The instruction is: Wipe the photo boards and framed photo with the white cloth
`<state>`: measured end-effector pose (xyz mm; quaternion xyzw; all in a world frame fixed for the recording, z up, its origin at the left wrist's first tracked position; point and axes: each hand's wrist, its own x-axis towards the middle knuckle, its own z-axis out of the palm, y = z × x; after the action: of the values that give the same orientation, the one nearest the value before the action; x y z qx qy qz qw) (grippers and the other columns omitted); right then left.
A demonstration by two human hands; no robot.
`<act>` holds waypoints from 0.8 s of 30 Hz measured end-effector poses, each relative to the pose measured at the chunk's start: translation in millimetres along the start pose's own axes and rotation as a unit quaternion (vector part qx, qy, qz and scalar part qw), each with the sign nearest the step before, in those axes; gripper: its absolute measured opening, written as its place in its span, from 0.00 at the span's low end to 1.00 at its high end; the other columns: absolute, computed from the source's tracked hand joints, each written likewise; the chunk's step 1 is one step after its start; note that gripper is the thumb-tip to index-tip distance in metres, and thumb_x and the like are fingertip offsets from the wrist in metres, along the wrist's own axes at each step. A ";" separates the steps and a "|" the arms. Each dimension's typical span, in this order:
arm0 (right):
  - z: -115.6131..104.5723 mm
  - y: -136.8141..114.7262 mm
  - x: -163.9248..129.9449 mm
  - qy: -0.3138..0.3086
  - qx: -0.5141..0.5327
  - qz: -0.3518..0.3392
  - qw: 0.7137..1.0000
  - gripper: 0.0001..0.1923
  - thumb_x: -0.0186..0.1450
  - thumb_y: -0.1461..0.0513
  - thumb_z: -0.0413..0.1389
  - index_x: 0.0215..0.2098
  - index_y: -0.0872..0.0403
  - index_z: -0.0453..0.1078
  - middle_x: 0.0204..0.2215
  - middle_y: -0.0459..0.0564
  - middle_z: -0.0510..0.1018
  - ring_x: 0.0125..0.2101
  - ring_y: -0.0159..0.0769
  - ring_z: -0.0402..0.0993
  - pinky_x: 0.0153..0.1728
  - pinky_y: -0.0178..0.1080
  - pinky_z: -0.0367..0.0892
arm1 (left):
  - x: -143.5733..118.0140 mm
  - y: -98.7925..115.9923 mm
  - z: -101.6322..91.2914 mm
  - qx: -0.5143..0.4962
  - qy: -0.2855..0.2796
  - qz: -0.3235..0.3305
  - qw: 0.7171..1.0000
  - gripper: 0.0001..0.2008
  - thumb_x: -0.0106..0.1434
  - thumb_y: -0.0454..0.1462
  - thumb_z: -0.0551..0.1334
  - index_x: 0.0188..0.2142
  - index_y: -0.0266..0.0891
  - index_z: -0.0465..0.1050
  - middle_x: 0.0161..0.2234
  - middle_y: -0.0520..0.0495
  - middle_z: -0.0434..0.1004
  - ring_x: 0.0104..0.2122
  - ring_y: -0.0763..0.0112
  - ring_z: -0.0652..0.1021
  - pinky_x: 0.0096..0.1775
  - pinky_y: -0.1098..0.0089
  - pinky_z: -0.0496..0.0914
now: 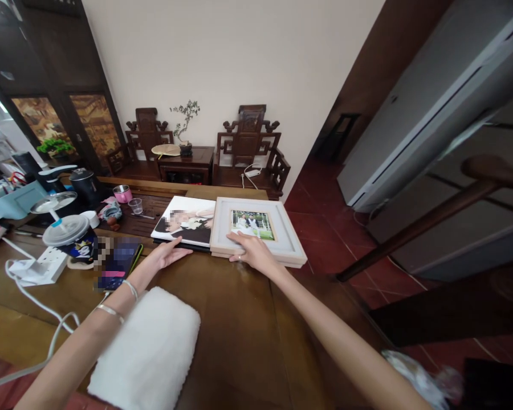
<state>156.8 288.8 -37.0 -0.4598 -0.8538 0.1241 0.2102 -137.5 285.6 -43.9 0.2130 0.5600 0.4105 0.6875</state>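
Note:
On the far part of the wooden table (239, 336), a photo album with a portrait cover (203, 209) lies flat on a dark base. To its right, touching it, is a pale wooden picture frame (290, 245) with a small picture of two people in white; a second layer shows beneath it. My left hand (171, 254) is at the album's front edge, fingers stretched out and thumb apart. My right hand (254, 251) rests over the frame's front edge, fingers extended on its face and thumb low at the front. Both hands are open.
A folded white fleecy cloth (154, 347) lies below my left forearm. Leftward are a phone (122, 259), a lidded cup (74, 236), a white power strip (47, 267) with cables, a black kettle (85, 185) and a pink cup (122, 193). Wooden chairs (252, 142) stand behind.

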 end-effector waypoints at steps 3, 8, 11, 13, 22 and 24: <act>-2.9 -1.1 1.7 -0.006 0.014 0.032 0.999 0.35 0.51 0.62 0.68 0.57 0.51 0.67 0.51 0.56 0.76 0.58 0.50 0.64 0.51 0.44 0.65 | 0.6 -0.1 1.3 -0.004 0.009 0.007 1.000 0.22 0.66 0.35 0.60 0.53 0.15 0.64 0.39 0.23 0.78 0.33 0.62 0.83 0.40 0.75 0.77; -4.4 -1.4 8.2 -0.005 0.013 0.057 0.998 0.37 0.50 0.60 0.69 0.57 0.48 0.67 0.47 0.54 0.79 0.52 0.50 0.71 0.49 0.45 0.65 | 0.5 0.8 3.6 -0.011 0.029 0.007 1.000 0.22 0.65 0.33 0.61 0.53 0.15 0.63 0.36 0.24 0.79 0.29 0.63 0.83 0.34 0.76 0.78; -4.3 -2.3 10.0 -0.004 0.010 0.070 0.998 0.38 0.49 0.59 0.70 0.57 0.47 0.67 0.48 0.52 0.78 0.49 0.49 0.74 0.47 0.43 0.65 | -1.2 2.2 5.0 -0.013 0.030 -0.002 0.999 0.20 0.66 0.34 0.60 0.50 0.14 0.65 0.35 0.24 0.79 0.28 0.62 0.83 0.32 0.77 0.77; -4.1 -3.6 9.5 -0.002 0.006 0.076 0.997 0.39 0.48 0.58 0.70 0.57 0.48 0.67 0.50 0.54 0.76 0.48 0.48 0.74 0.47 0.42 0.66 | -2.8 3.3 6.2 -0.013 0.029 -0.008 0.999 0.19 0.66 0.34 0.59 0.49 0.13 0.66 0.33 0.24 0.79 0.27 0.63 0.83 0.30 0.78 0.77; 0.5 -4.7 7.6 0.009 -0.021 0.092 0.996 0.39 0.48 0.56 0.70 0.57 0.48 0.67 0.56 0.58 0.71 0.51 0.52 0.72 0.48 0.45 0.66 | -8.7 7.9 9.5 0.002 0.043 -0.013 0.999 0.19 0.67 0.33 0.58 0.52 0.18 0.64 0.38 0.24 0.79 0.29 0.63 0.83 0.31 0.78 0.77; 1.2 -3.7 7.3 0.011 -0.027 0.085 0.996 0.38 0.49 0.55 0.69 0.57 0.49 0.67 0.56 0.59 0.71 0.50 0.53 0.72 0.47 0.46 0.66 | -9.1 8.5 9.4 0.010 0.046 -0.013 0.999 0.19 0.66 0.33 0.59 0.53 0.19 0.64 0.39 0.24 0.79 0.30 0.63 0.83 0.31 0.78 0.77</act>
<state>150.0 292.9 -34.8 -0.5375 -0.8123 0.1139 0.1956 -131.7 284.7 -29.4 0.1933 0.5974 0.4054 0.6643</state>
